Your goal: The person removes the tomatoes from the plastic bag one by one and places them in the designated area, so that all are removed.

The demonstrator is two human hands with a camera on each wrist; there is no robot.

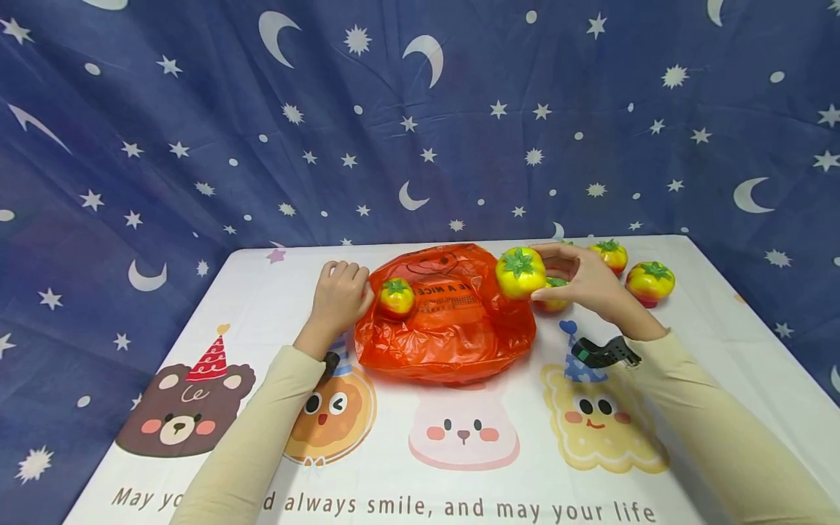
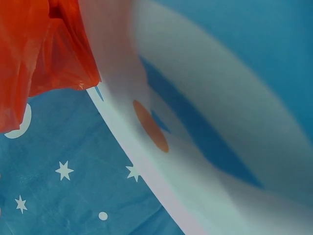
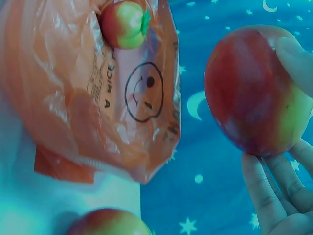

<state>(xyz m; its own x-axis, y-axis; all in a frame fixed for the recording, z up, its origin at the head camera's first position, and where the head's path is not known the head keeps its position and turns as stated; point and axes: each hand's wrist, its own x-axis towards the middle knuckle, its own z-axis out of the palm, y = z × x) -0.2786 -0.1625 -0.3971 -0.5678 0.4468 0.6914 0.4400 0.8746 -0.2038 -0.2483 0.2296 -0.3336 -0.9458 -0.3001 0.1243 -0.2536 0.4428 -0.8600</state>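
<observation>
A red plastic bag (image 1: 453, 350) with a printed face lies open on the table. One red-and-yellow fruit with a green leafy cap (image 1: 397, 298) sits inside it at the left. My left hand (image 1: 340, 295), fingers curled, grips the bag's left edge; the exact pinch is hidden. Above the bag's right side, my right hand (image 1: 580, 281) holds another such fruit (image 1: 520, 274) between thumb and fingers. In the right wrist view, that held fruit (image 3: 257, 93) shows its red underside, raised apart from the bag (image 3: 73, 112).
Several more of these fruits stand on the right: one below my right hand (image 1: 556, 297), one behind it (image 1: 612, 257) and one farther right (image 1: 650, 283). The white printed tablecloth (image 1: 459, 488) ends at a dark blue star-patterned curtain (image 1: 394, 131).
</observation>
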